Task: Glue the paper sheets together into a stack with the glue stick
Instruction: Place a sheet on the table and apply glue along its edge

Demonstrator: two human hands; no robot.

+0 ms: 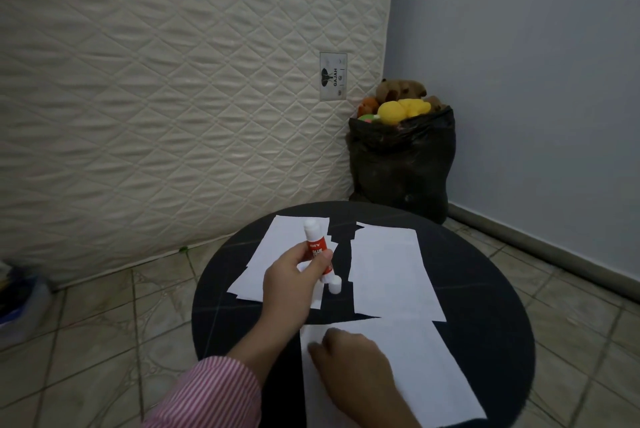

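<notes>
Red-and-white plastic glue stick (pixel 317 247) is being gripped upright by left hand (pixel 291 280). Nearest white paper sheet (pixel 408 368), table's 6 o'clock, is being pinned by right hand (pixel 349 355), fingers curled.

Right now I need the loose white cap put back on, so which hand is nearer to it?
Left. The left hand, holding the glue stick, hovers right beside the cap. The right hand rests on the nearest paper sheet, farther toward the person.
</notes>
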